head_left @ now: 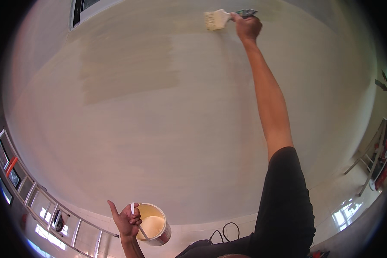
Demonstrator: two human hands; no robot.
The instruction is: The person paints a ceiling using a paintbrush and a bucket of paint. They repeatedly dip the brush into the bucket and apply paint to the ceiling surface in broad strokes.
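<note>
The right hand [246, 26] is closed around the dark handle of a wide paintbrush [217, 19], whose pale, paint-loaded bristles press flat against the cream wall [167, 142] high overhead. The left hand [127, 220] grips the thin handle of a small paint bucket [155, 225], white-walled and partly filled with cream paint, held low near the person's body.

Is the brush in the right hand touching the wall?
Touching. In the head view the bristles of the brush lie flat against the wall, with no gap or shadow between them, while the right hand grips the handle.
</note>
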